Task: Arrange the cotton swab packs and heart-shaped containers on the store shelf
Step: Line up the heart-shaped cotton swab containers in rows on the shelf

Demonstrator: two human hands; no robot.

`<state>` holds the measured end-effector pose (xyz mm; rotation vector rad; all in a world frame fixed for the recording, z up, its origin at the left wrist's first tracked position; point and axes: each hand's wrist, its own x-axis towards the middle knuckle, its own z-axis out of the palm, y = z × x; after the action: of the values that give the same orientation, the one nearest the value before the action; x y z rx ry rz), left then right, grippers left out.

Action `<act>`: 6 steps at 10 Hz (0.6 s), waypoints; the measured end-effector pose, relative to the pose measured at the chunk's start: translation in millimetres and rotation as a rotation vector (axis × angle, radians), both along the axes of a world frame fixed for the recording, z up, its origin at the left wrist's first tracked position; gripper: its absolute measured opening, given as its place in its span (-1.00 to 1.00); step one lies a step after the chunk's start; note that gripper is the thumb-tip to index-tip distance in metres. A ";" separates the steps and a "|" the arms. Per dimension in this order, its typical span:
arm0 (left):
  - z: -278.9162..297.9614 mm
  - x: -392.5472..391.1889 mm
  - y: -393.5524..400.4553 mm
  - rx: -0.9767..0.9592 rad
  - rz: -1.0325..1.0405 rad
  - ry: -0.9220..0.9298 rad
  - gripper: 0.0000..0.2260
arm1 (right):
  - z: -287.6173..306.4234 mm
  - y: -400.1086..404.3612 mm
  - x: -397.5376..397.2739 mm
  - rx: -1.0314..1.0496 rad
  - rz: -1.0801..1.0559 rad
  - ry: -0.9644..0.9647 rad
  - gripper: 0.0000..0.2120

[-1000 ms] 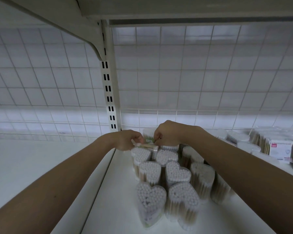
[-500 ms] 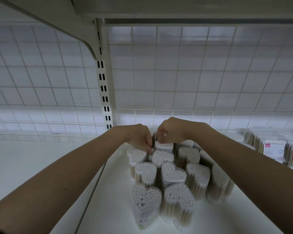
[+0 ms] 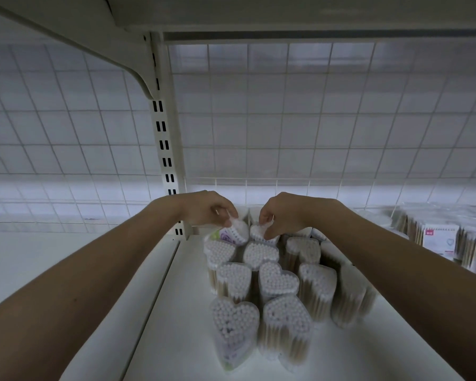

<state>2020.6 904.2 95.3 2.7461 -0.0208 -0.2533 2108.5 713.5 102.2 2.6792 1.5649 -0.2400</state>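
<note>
Hands split apart since 0.5 s ago: left hand [image 3: 208,209] pinches 1 tilted clear heart-shaped swab container [image 3: 235,232], right hand [image 3: 282,213] pinches another [image 3: 259,232], prob. back row of white shelf [image 3: 176,312]. Next: seat both upright.

Both bare forearms reached in from the lower corners of the frame and converged just above its centre. The left hand [image 3: 209,209] and the right hand [image 3: 282,213] were knuckles-up, fingers curled downward in pinching grips, close together but apart.
</note>
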 end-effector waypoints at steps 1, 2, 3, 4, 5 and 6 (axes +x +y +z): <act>-6.3 -5.5 7.5 -0.193 0.063 -0.018 -0.80 | -0.6 0.4 0.9 0.001 -0.005 -0.004 -0.57; -16.9 -10.3 9.5 -0.442 0.140 0.015 -0.82 | -0.3 1.1 0.6 -0.004 -0.004 -0.003 -0.57; -24.5 -15.5 9.1 -0.534 0.183 0.010 -0.79 | -0.4 1.1 0.4 -0.002 -0.003 0.000 -0.57; -26.5 -18.8 8.4 -0.528 0.219 -0.008 -0.77 | -1.0 1.7 0.2 -0.004 -0.001 -0.010 -0.58; -21.8 -21.7 0.8 -0.473 0.265 0.002 -0.82 | -2.0 1.2 0.3 -0.011 -0.008 -0.016 -0.57; -20.7 -18.4 -9.7 -0.377 0.302 0.006 -0.75 | -1.9 0.8 0.1 -0.016 -0.012 -0.015 -0.56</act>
<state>2002.2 894.5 74.6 2.3335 0.3129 -0.1552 2108.5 714.4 100.3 2.6723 1.5371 -0.2307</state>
